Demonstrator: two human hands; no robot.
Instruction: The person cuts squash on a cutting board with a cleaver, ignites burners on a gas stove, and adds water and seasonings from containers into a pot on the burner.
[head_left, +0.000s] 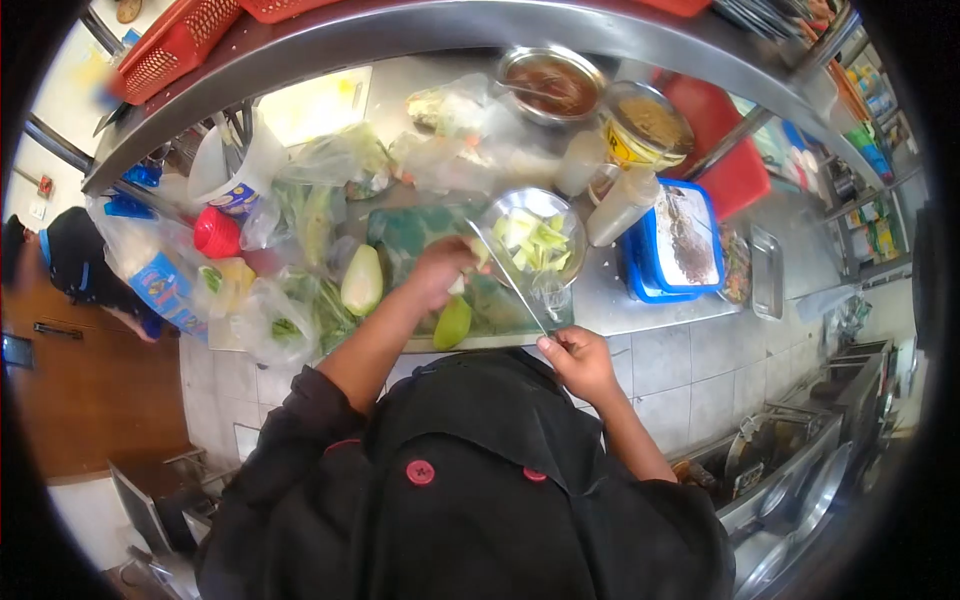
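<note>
My right hand point(580, 362) is closed round the handle end of a long knife point(510, 282), its blade slanting up and left over the green cutting board point(395, 228). My left hand point(442, 275) is closed near the blade's far end, fingers curled on a small pale green vegetable piece point(480, 255), mostly hidden. Just below that hand lies a green vegetable piece point(453, 322). To its left a larger pale, peeled vegetable point(361, 282) rests at the board's edge. Right of the blade, a round metal bowl point(575, 235) holds several cut pale green pieces point(533, 240).
Plastic bags of vegetables point(310, 200) crowd the left. A sauce bowl point(550, 85), a yellow-labelled tub point(645, 125), a squeeze bottle point(622, 207) and a blue-rimmed container point(685, 240) stand behind and right. A metal shelf edge point(450, 38) crosses overhead. Another person point(85, 262) is at far left.
</note>
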